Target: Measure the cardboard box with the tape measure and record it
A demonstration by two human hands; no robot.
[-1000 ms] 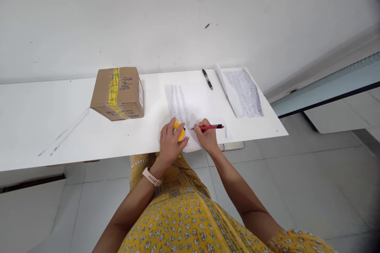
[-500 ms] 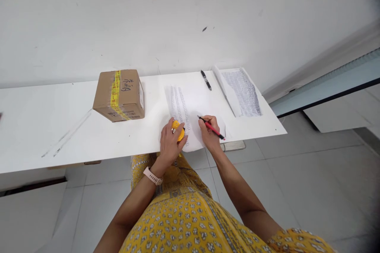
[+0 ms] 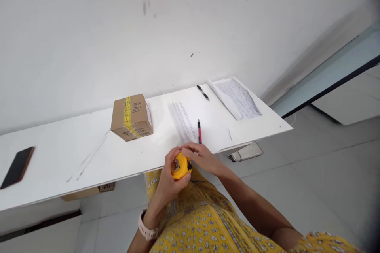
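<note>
Single head-worn view, wide. Looks forward and down from above the wearer's yellow dress (image 3: 196, 225), over the tabletop (image 3: 59, 154) near edge; faces the wall (image 3: 89, 47) behind the far edge. Left hand (image 3: 170, 180) and right hand (image 3: 204, 159) sit low-center, close; wall farther. Frame tilted, far edge climbs rightward. Tabletop's right corners in frame, left end cut off. Floor (image 3: 267, 158) shows past near edge.

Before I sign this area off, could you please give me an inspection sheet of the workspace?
Surface: white table with dark streaks.
Job's things: yellow tape measure; red-and-black pen lying on written paper.
Clutter: cardboard box, black pen, second paper, dark flat object, likely a phone.
Hands: left hand holds the tape measure; right hand is against or just beside it.
Cables: nothing seen for certain.
Surroundings: marked white wall, tiled floor.
</note>
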